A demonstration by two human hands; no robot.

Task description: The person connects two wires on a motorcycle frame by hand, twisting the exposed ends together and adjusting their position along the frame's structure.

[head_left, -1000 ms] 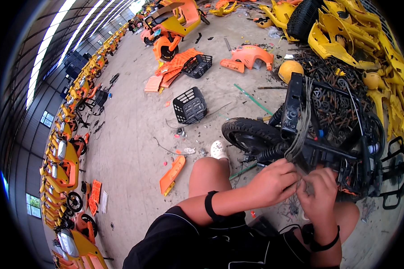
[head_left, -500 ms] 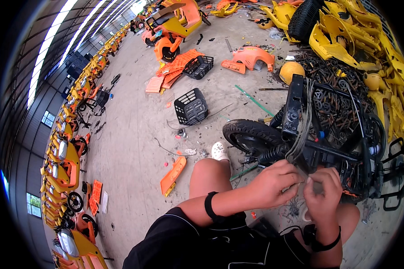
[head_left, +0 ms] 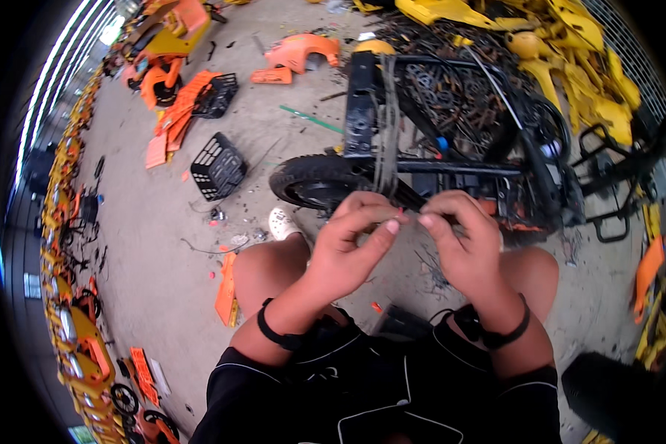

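Both of my hands are raised over my knees, close together in front of a stripped black scooter frame [head_left: 459, 167]. My left hand [head_left: 354, 243] pinches a tiny reddish piece between thumb and forefinger; its kind is too small to tell. A short gap away, my right hand [head_left: 462, 238] has thumb and forefinger pressed together, and what they hold, if anything, cannot be made out. A bundle of grey cables [head_left: 386, 126] hangs down across the frame toward my fingers. The frame's black wheel [head_left: 303, 181] is just beyond my left hand.
Metal scraps [head_left: 451, 85] lie behind the frame, with yellow body panels [head_left: 570, 66] heaped at the far right. A black crate [head_left: 219, 166], orange panels [head_left: 174, 122] and an orange fender [head_left: 301, 53] rest on the concrete floor. Parked scooters [head_left: 70, 311] line the left.
The view has swung right and down, so the frame and floor items appear further left. My hands have come apart slightly, and a small reddish piece now shows at my left fingertips.
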